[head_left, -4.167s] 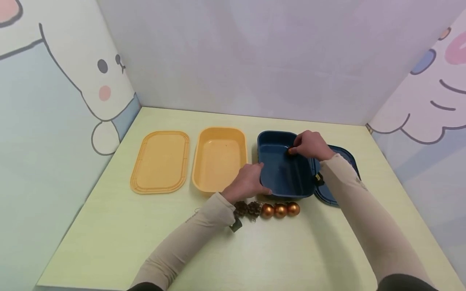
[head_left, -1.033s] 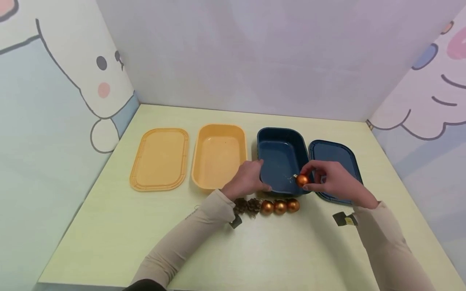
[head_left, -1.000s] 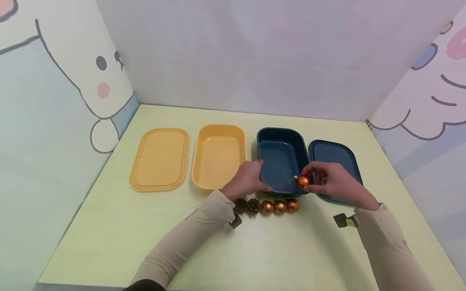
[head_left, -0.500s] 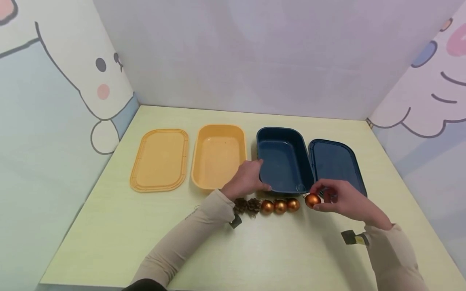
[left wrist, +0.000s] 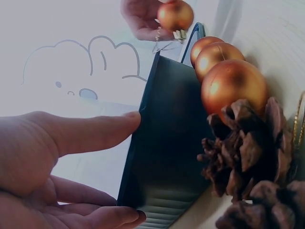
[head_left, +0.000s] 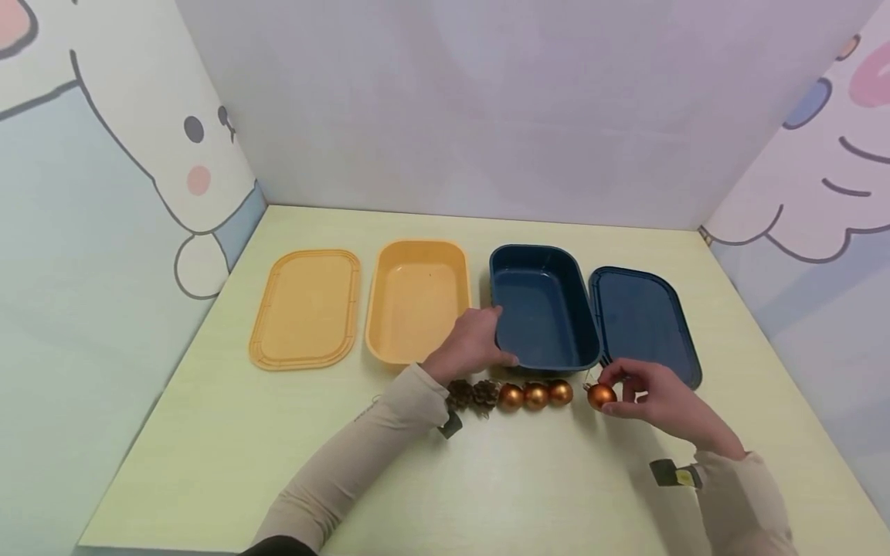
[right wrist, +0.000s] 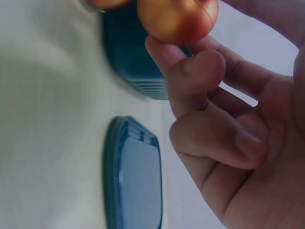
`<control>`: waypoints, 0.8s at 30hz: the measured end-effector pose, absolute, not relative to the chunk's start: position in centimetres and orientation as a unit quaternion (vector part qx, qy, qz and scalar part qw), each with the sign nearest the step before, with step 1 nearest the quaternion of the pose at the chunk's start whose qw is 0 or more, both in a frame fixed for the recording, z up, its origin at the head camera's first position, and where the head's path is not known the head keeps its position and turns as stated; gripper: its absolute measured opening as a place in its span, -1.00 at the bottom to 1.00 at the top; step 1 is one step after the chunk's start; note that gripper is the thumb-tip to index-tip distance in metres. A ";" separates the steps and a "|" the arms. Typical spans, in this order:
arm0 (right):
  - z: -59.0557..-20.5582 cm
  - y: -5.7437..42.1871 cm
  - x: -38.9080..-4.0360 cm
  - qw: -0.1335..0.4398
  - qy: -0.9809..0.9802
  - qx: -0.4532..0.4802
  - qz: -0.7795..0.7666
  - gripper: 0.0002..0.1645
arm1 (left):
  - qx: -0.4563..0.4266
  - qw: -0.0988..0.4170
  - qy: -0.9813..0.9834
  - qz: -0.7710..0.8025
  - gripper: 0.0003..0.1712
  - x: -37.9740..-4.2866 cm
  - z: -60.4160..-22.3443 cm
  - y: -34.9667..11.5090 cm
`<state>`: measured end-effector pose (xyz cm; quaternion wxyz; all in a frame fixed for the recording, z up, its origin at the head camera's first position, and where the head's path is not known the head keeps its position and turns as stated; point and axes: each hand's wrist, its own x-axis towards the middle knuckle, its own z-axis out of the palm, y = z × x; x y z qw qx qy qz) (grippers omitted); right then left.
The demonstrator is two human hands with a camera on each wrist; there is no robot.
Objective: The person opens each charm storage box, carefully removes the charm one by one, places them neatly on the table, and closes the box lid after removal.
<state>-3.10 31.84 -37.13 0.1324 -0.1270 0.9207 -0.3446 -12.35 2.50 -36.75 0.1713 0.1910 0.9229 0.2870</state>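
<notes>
In the head view my right hand [head_left: 660, 398] pinches a copper-coloured Christmas bauble [head_left: 601, 397] with a loop of thread, just right of the row of three baubles [head_left: 535, 396] on the table. The right wrist view shows that held bauble [right wrist: 178, 19] between thumb and fingertips. My left hand [head_left: 467, 345] holds the near left corner of the dark blue box [head_left: 545, 316], thumb at its front rim and fingers along its left side. Two pine cones [head_left: 484, 394] lie left of the baubles, partly hidden by the left sleeve. Inside the blue box nothing shows.
A yellow box [head_left: 419, 305] stands left of the blue one, its yellow lid [head_left: 306, 309] flat further left. The dark blue lid [head_left: 647, 320] lies right of the blue box, partly behind my right hand. Walls border the pale table [head_left: 208, 463].
My right hand has come out of the blue box holding a bauble, over the near right corner and down towards the right end of the row. My left hand stays at the box corner.
</notes>
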 end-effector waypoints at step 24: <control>-40.9 30.4 -3.2 0.082 0.941 -0.061 -0.322 -0.66 | 0.196 0.168 0.922 0.289 0.12 -12.3 -36.9 2.4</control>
